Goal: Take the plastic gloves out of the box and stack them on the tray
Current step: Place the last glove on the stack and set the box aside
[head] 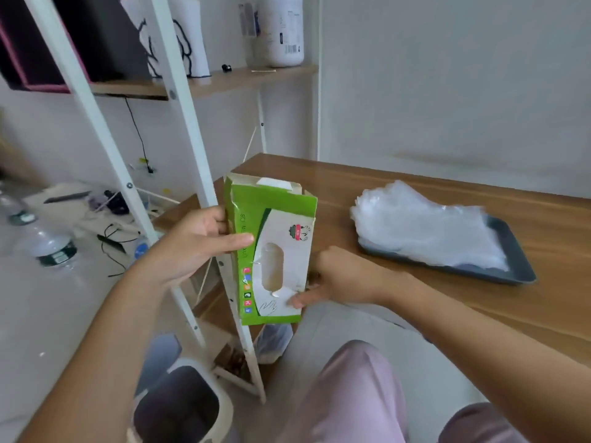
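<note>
Currently one green-and-white glove box point(271, 251) is held upright, well left of the one dark tray point(519, 268), by two hands: the left hand point(198, 244) grips its upper left edge, the right hand point(339, 276) pinches its lower right corner, fingers hidden behind it. One heap of clear plastic gloves point(422, 225) lies on the tray; single gloves cannot be counted.

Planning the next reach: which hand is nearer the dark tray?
Right. The right hand, gripping the glove box on its tray-side edge, is closer to the tray; the left hand holds the box's far edge.
</note>
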Available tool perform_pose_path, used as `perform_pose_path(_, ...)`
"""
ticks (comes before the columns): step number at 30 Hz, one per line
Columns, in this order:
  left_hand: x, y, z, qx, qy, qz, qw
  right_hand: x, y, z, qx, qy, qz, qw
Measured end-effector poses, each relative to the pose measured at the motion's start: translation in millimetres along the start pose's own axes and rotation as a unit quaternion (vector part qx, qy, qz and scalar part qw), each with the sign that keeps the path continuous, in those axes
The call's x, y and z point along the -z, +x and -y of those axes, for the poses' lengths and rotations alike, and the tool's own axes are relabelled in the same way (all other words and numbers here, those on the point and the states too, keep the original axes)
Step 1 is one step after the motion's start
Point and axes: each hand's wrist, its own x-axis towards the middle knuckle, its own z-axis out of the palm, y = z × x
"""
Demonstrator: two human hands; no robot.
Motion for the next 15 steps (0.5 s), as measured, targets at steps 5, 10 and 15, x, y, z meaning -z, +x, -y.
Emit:
perform_pose_path(5, 41, -42, 53, 0.137, 0.086, 0.045, 0.986, -41, 31, 21, -0.003, -0.074, 0.049, 0.996)
perform_pose_path(10, 71, -78, 123, 0.272, 0.101, 0.075, 0.954, -83, 68, 38, -0.051, -0.05, 0.063, 0.995)
perform_pose_path(15, 96, -118, 188, 0.296, 0.098, -0.077, 0.947, -136, 105, 44, -0.135, -0.052, 0.059, 0.988)
